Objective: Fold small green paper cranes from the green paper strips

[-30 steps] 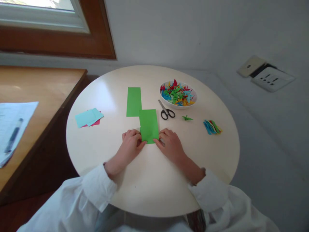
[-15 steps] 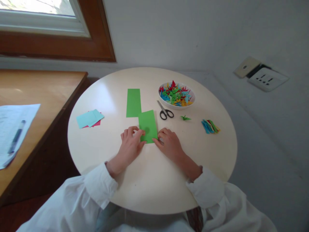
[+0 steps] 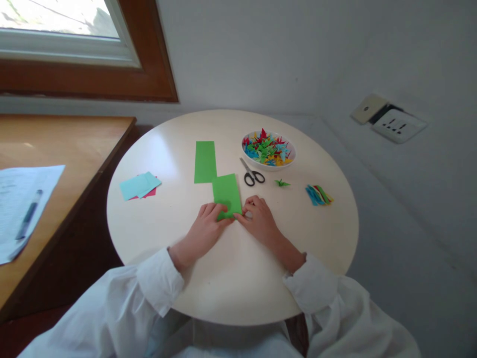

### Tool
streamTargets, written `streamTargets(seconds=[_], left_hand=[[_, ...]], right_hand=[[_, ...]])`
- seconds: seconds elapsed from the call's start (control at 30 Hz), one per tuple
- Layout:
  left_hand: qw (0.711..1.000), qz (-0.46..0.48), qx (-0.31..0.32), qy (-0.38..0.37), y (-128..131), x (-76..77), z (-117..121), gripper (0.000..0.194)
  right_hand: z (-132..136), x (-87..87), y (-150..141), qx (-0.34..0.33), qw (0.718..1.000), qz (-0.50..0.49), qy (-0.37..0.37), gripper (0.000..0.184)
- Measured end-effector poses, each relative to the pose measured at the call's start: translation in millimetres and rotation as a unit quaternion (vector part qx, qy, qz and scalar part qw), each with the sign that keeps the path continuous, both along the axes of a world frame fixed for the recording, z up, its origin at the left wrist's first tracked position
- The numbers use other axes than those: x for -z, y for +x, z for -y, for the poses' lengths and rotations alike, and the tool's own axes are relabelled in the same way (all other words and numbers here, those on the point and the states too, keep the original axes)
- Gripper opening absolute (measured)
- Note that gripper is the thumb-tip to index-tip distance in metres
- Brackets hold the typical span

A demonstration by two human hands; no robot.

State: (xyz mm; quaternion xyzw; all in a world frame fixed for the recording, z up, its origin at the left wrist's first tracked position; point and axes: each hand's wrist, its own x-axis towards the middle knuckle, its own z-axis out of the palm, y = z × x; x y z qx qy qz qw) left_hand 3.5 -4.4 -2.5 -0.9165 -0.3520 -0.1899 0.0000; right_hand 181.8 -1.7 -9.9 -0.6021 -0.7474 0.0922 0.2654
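Note:
A green paper sheet (image 3: 226, 191) lies on the round cream table (image 3: 231, 268) in front of me. My left hand (image 3: 207, 227) rests on its near left corner with the fingers curled over the lifted edge. My right hand (image 3: 258, 220) pinches the near right corner, fingers closed on the paper. A second green paper strip (image 3: 204, 161) lies just beyond, touching the first sheet's far left corner.
Black scissors (image 3: 252, 174) lie right of the sheets. A white bowl (image 3: 269, 149) holds several coloured paper cranes. A small green crane (image 3: 281, 183) and a bundle of coloured strips (image 3: 318, 194) lie to the right. Blue and red squares (image 3: 140, 185) sit left. A wooden desk (image 3: 55, 149) holds papers and a pen (image 3: 29, 214).
Both hands have come closer together at the sheet's near edge. The near left corner has lifted under my left fingers, and the visible sheet looks shorter.

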Motion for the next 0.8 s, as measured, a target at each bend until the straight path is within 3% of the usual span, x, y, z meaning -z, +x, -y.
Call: streamTargets(seconds=[0.17, 0.4, 0.53, 0.8], left_hand=[[0.998, -0.029, 0.046, -0.035, 4.6, 2.6, 4.4, 0.031], [0.993, -0.063, 0.023, -0.097, 8.9, 6.8, 14.1, 0.040], [0.995, -0.057, 0.013, -0.081, 13.1, 1.0, 17.1, 0.036], [0.997, -0.073, -0.021, -0.008, 22.0, -2.1, 22.8, 0.038]], right_hand=[[-0.5, 0.8, 0.8, -0.001, 1.000, -0.001, 0.002, 0.019], [-0.2, 1.3, 3.2, -0.009, 1.000, -0.004, 0.019, 0.010], [0.5, 1.7, 5.0, -0.022, 1.000, -0.010, 0.015, 0.007], [1.8, -0.6, 9.2, -0.048, 0.997, -0.059, 0.009, 0.025]])
